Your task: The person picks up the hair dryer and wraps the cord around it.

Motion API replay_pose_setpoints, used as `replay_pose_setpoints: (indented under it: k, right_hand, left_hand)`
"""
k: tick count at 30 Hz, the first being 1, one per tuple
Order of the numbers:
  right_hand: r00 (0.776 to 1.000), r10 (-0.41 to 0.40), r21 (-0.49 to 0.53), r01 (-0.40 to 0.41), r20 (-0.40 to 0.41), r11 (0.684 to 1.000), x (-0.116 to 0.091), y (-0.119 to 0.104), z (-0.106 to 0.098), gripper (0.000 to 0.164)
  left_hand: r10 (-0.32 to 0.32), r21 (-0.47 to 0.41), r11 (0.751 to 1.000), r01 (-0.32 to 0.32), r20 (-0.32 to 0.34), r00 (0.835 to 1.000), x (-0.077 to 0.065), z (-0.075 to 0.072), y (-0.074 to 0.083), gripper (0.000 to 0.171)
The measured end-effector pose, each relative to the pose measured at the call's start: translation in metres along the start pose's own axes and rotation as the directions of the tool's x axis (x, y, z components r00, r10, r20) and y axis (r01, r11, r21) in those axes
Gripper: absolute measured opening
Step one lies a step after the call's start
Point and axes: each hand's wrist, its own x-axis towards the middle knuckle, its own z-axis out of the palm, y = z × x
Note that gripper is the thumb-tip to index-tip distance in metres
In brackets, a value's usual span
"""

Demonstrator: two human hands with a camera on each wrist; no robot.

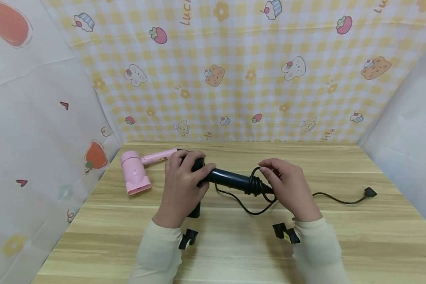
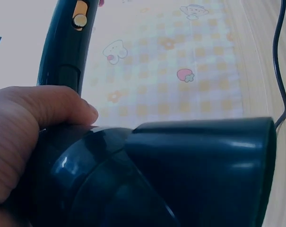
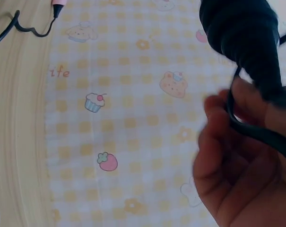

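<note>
My left hand (image 1: pixel 184 179) grips the head of a black hair dryer (image 1: pixel 230 178), whose handle points right. In the left wrist view, the thumb (image 2: pixel 72 106) lies over the dryer's glossy body (image 2: pixel 199 165), and a slide switch (image 2: pixel 80 20) shows on the handle. Several turns of black power cord (image 1: pixel 256 186) wrap the handle's end. My right hand (image 1: pixel 287 185) pinches a loop of that cord beside the handle's tip. In the right wrist view, the cord (image 3: pixel 261 135) passes between thumb and fingers, below the ribbed cord sleeve (image 3: pixel 261 61).
A pink hair dryer (image 1: pixel 134 171) lies on the wooden table (image 1: pixel 234 252) at the left, its handle reaching behind my left hand. The black cord's plug (image 1: pixel 370 192) rests at the right. A patterned cloth (image 1: pixel 248 79) hangs along the back edge.
</note>
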Motion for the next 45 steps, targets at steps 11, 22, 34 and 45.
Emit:
replay_pose_setpoints:
  k: [11,22,34,45]
  right_hand:
    - [0.992,-0.071,0.08,0.063,0.104,0.995,0.0,0.012,-0.005,0.019]
    - [0.973,-0.174,0.08,0.163,0.153,0.983,0.002,0.012,0.01,0.023]
    - [0.969,0.034,0.05,-0.047,0.244,0.998,0.001,-0.004,0.015,0.016]
    - [0.932,-0.101,0.017,0.102,0.348,0.995,0.0,-0.016,0.022,0.009]
  left_hand:
    - [0.0,-0.07,0.998,0.0,-0.001,1.0,0.001,-0.002,0.001,0.039]
    - [-0.084,-0.104,0.991,0.081,-0.022,0.996,0.001,-0.005,0.001,0.038]
    - [-0.19,-0.101,0.978,0.182,-0.083,0.978,0.0,-0.004,0.002,0.039]
    - [-0.274,-0.084,0.96,0.266,-0.116,0.955,-0.001,0.001,-0.003,0.036]
